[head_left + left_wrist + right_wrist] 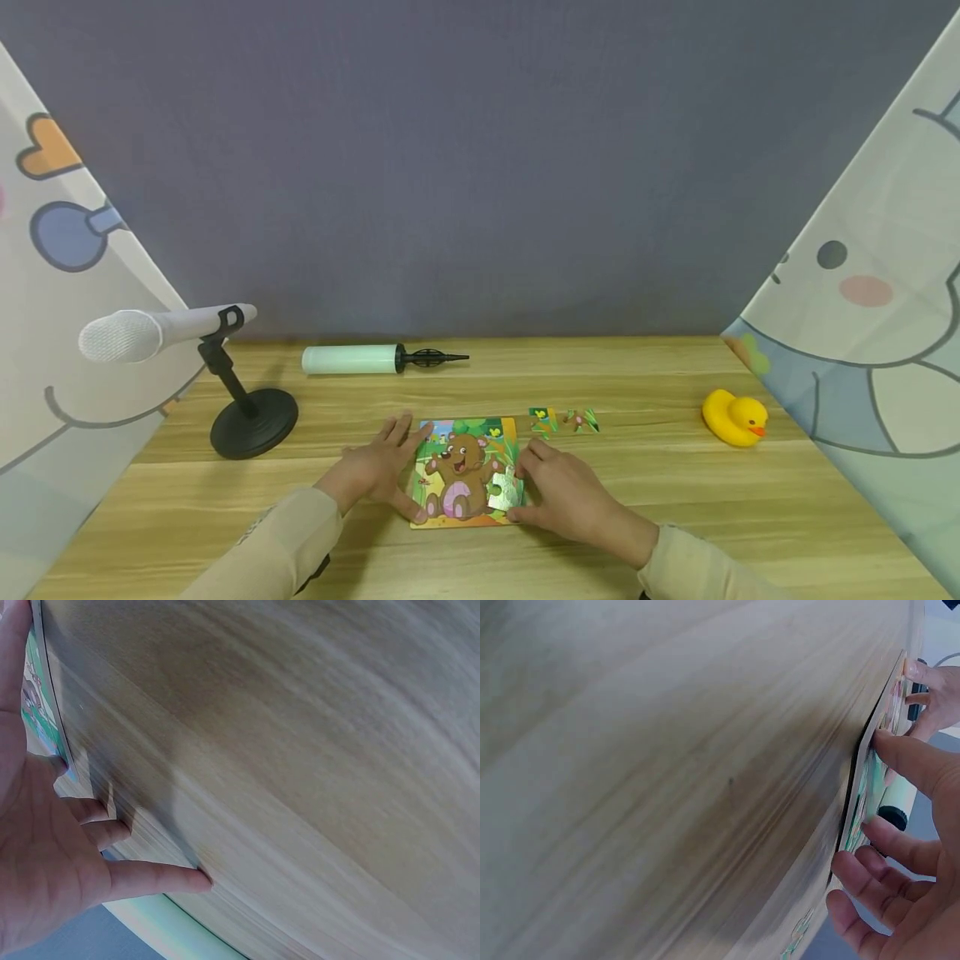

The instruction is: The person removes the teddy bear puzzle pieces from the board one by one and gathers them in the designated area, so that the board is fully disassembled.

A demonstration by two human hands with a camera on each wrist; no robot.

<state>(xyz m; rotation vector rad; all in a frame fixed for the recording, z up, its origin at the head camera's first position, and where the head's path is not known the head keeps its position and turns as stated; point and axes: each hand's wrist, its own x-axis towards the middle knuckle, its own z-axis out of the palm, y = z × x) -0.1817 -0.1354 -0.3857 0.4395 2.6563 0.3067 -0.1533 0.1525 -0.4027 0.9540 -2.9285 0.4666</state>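
A jigsaw puzzle (pixel 459 487) of a brown bear lies flat on the table between both hands. My left hand (pixel 382 468) spreads along its left side, thumb on the lower left corner and a fingertip at the upper left corner. In the left wrist view, the other fingers reach straight over the wood. My right hand (pixel 564 492) is at the right edge, holding a shiny puzzle piece (pixel 510 492) between thumb and forefinger over the lower right of the picture. Two loose puzzle pieces (pixel 542 421) lie just beyond the puzzle's upper right corner.
A white microphone (pixel 123 336) on a black stand (pixel 255 423) is at the left. A hand pump (pixel 352 359) lies behind the puzzle by the grey wall. A yellow rubber duck (pixel 731 417) sits at the right, near the printed side panel (pixel 885 358).
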